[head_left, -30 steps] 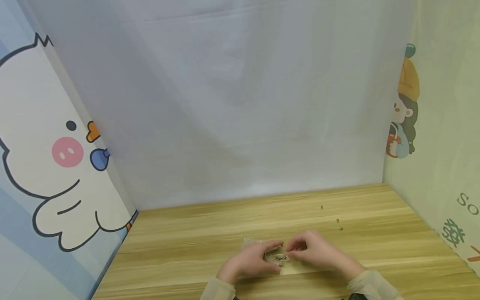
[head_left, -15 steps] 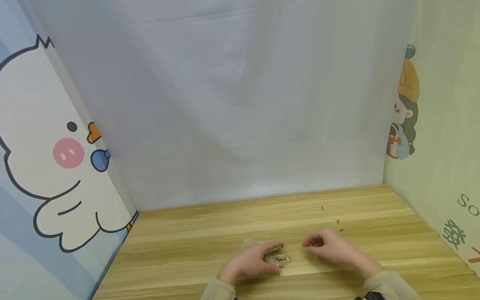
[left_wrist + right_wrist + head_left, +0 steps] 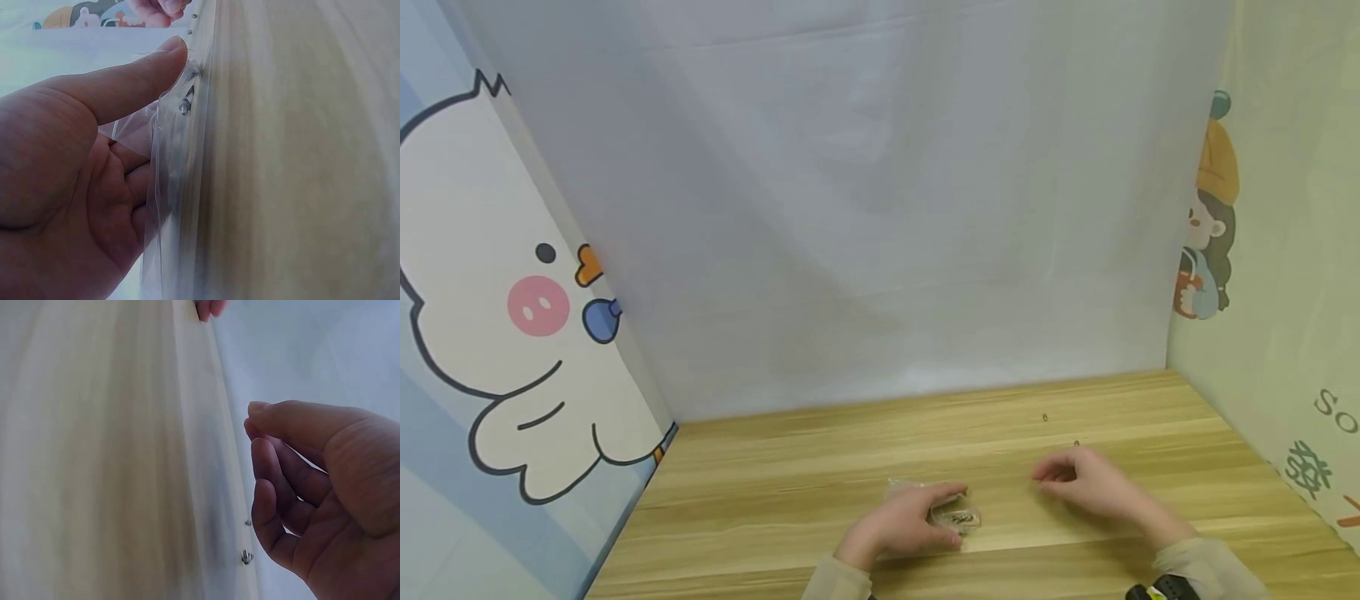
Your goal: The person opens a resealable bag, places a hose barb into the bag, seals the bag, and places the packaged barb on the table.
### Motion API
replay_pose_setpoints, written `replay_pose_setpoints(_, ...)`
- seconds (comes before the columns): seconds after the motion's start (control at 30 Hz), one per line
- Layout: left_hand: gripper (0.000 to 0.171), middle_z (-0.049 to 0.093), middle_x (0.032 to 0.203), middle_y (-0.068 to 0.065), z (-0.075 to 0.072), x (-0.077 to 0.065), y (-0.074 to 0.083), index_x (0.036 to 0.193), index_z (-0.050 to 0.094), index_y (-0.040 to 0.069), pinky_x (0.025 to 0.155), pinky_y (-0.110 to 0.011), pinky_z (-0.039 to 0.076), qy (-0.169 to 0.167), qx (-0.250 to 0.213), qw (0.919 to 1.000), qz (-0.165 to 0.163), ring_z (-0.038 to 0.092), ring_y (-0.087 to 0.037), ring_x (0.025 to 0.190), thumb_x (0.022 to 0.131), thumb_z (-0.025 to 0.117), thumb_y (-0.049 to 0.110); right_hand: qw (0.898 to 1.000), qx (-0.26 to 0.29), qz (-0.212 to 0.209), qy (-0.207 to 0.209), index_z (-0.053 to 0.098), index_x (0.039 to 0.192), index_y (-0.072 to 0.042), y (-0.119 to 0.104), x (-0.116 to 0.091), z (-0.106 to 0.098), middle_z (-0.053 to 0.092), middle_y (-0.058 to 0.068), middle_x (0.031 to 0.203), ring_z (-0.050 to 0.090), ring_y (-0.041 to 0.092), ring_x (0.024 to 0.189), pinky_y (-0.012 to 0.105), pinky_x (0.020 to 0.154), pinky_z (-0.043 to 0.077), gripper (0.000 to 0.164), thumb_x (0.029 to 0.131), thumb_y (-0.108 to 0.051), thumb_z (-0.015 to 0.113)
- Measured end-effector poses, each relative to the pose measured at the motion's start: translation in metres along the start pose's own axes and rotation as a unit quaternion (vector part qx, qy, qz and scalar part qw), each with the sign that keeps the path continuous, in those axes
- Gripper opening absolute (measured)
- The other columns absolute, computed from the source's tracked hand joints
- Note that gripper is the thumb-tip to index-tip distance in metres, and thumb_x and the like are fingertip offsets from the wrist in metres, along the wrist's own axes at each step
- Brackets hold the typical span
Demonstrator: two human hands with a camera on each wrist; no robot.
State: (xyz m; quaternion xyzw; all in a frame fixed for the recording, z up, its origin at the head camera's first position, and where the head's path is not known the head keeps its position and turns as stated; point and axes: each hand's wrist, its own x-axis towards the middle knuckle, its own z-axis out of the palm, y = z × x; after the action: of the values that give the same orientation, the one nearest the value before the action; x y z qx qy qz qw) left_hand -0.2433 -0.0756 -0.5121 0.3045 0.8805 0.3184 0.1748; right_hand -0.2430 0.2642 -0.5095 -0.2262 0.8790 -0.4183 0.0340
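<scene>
Left hand (image 3: 910, 518): at the near middle of the table, thumb and forefinger spread well apart, the other fingers loosely bent, resting on the bag rather than pinching it.
Clear, crinkled plastic bag (image 3: 165, 187): flat on the table, beneath and just right of the left hand; one corner shows at the hand's far side.
Small silvery metal pieces (image 3: 962, 517): several, inside the bag, at its right end.
Right hand (image 3: 1086, 481): right of the bag and well apart from it, thumb tip brought to the forefinger, other fingers curled; whether anything sits in the pinch cannot be told, the tips hiding it.
Far loose metal piece (image 3: 1045, 417): tiny, on the table's far right part.
Nearer loose metal piece (image 3: 1077, 443): tiny, just beyond the right hand.
Table (image 3: 760, 500): yellowish-brown wood grain, striped left to right.
Backdrop: plain white sheet (image 3: 887, 208) at the far side; blue panel with white cartoon bird (image 3: 482, 250), left; pale green panel with cartoon girl in orange hat (image 3: 1217, 162), right.
Sleeves (image 3: 838, 579): cream, both wrists.
</scene>
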Motion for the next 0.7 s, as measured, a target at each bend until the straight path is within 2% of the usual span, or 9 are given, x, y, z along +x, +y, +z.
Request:
replay_pose_setpoints(0.27,0.075,0.058,0.155,0.004,0.001,0.000,0.001,0.159,0.053,0.026,0.117,-0.043,0.045,0.002,-0.007,1.0000,-0.003,0.055,-0.016,0.138,0.092,0.086,0.036,0.999,-0.004,0.025,0.019,0.079,0.109,-0.004,0.013,-0.007,-0.022,0.076,-0.001,0.101,0.067,0.007,0.089,0.026,0.077,0.058,0.016,0.096,-0.012,0.080)
replay_pose_setpoints(0.5,0.075,0.057,0.156,0.003,0.001,-0.002,0.002,0.160,0.053,0.026,0.118,-0.045,0.043,0.003,-0.011,0.9999,-0.001,0.053,-0.019,0.140,0.093,0.085,0.037,0.997,-0.010,0.055,0.049,0.080,0.111,-0.001,0.025,-0.013,-0.040,0.077,0.008,0.107,0.069,0.010,0.090,0.026,0.077,0.058,0.018,0.096,-0.011,0.080)
replay_pose_setpoints(0.7,0.075,0.058,0.156,0.003,0.001,-0.001,0.001,0.160,0.053,0.024,0.119,-0.045,0.043,0.004,-0.008,1.0000,0.001,0.053,-0.020,0.141,0.093,0.085,0.037,0.994,-0.032,0.069,0.074,0.080,0.110,-0.001,0.039,-0.016,-0.050,0.078,0.008,0.106,0.069,0.012,0.090,0.025,0.077,0.058,0.018,0.095,-0.012,0.082)
